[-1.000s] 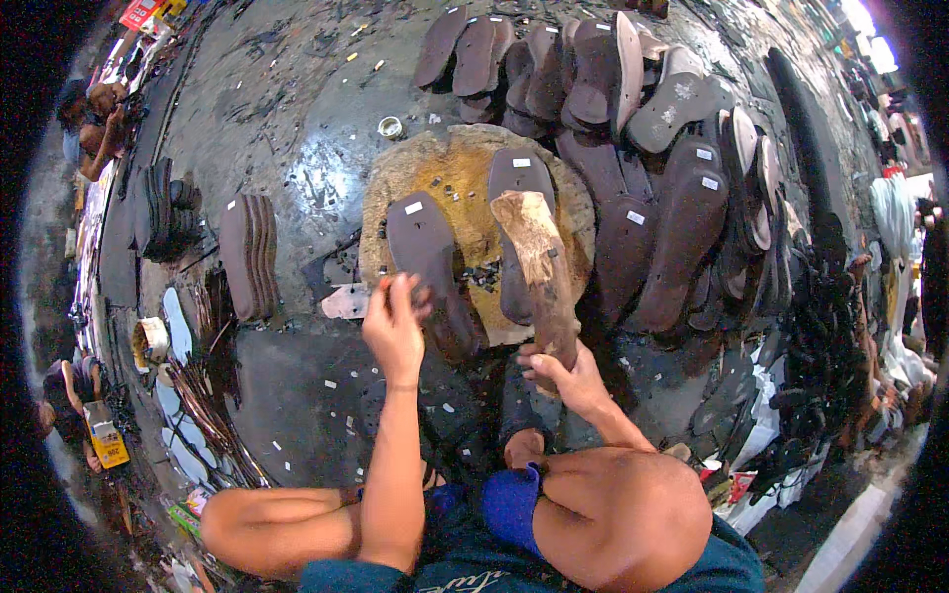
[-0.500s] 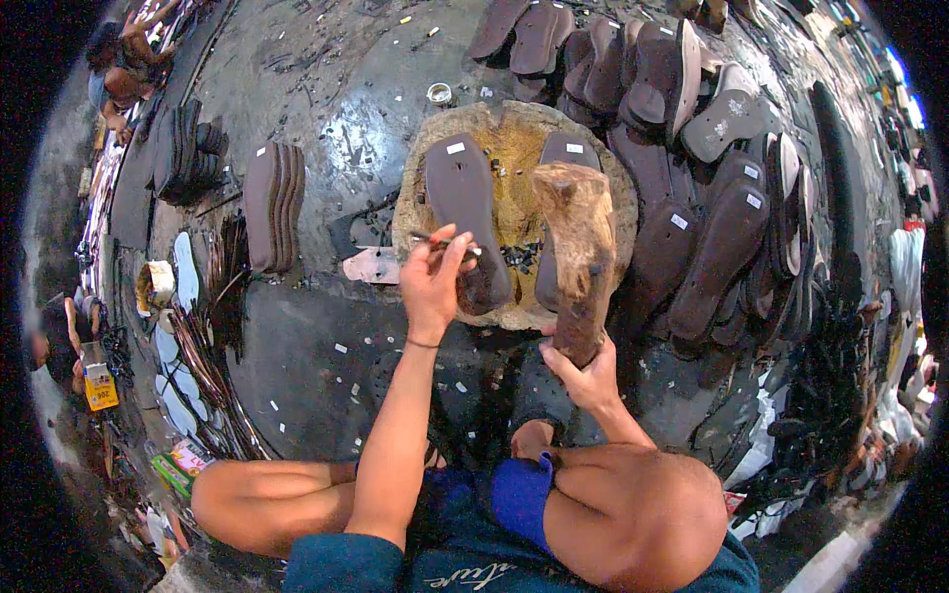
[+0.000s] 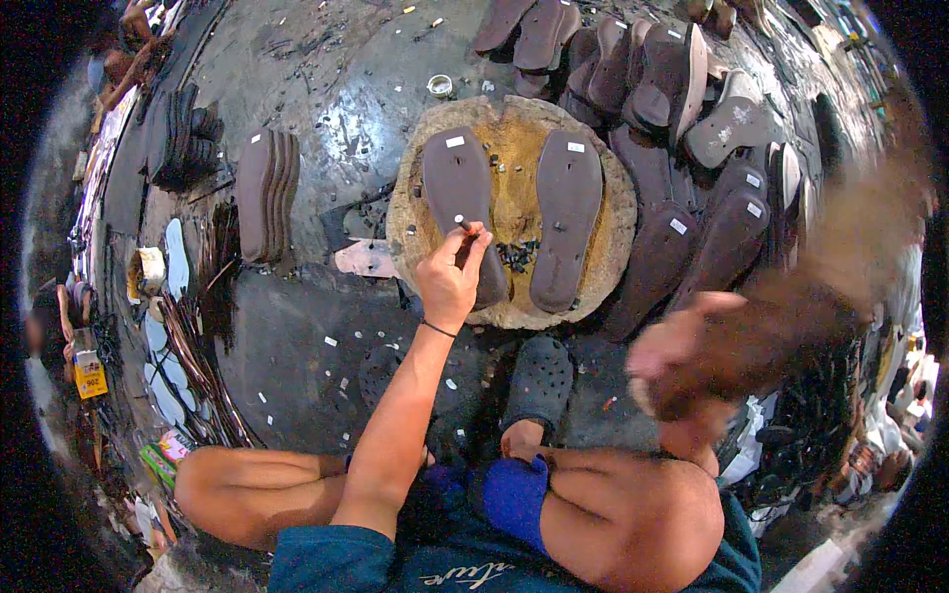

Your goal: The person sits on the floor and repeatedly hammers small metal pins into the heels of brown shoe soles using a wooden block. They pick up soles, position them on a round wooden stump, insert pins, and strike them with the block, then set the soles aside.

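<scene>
My left hand [image 3: 450, 282] pinches a short dark punch-like tool [image 3: 468, 225] with a pale round end, over the lower half of the left brown sandal sole [image 3: 456, 178]. Whether the tool touches the sole I cannot tell. A second brown sole [image 3: 568, 222] lies beside it, both on a round wooden block [image 3: 615, 227]. Small black offcuts [image 3: 519, 257] are scattered between the two soles. Out to the right, my right hand [image 3: 682, 346] is wrapped round a wooden mallet [image 3: 781, 326], both smeared by motion.
Brown soles [image 3: 662, 237] are piled right of the block. A neat stack of soles [image 3: 267, 198] stands to its left, near a darker stack [image 3: 181, 138]. Long thin strips [image 3: 203, 371] lie further left. Another person [image 3: 124, 64] sits at the upper left. A dark clog [image 3: 540, 381] is below the block.
The mallet has swung from over the right sole far out to the right, uncovering that sole. My left hand has shifted slightly right, and the tool in it has turned.
</scene>
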### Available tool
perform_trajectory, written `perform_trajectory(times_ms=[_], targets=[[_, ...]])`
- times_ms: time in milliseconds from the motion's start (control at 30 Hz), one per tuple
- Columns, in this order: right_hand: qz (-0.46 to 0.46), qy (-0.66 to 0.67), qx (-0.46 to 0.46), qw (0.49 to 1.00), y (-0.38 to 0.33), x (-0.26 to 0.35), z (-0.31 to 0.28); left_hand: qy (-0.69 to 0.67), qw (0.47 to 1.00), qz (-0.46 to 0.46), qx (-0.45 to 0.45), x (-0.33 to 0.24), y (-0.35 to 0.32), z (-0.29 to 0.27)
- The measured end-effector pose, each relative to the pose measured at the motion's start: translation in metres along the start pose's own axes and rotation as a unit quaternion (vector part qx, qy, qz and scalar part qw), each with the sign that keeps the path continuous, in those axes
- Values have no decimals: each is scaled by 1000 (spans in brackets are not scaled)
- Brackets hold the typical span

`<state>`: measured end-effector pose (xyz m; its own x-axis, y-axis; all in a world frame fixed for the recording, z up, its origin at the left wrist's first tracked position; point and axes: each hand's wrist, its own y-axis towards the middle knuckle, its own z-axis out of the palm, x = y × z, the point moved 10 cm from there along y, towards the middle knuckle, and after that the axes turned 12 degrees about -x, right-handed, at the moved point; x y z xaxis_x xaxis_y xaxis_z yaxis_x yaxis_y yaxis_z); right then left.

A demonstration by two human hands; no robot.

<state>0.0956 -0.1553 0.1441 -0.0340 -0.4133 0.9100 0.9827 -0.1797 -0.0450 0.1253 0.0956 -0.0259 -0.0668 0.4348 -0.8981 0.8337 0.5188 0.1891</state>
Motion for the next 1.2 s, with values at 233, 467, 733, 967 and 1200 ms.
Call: perform_trajectory(times_ms=[233,467,733,967,1200], targets=[[325,-374,225,839,-48,-171,-66,46,980,187,49,7,-22,5],[285,-156,31,945,-22,-172,-51,-3,991,-87,104,25,12,0],[388,-100,-13,916,-59,-220,-23,-116,983,-132,59,-17,-70,-33],[299,-201,-30,932,-48,-190,-45,-261,921,-284,-53,62,-9,-46],[216,-276,2,937,-43,-152,-55,-170,961,-219,-17,65,-2,-21]])
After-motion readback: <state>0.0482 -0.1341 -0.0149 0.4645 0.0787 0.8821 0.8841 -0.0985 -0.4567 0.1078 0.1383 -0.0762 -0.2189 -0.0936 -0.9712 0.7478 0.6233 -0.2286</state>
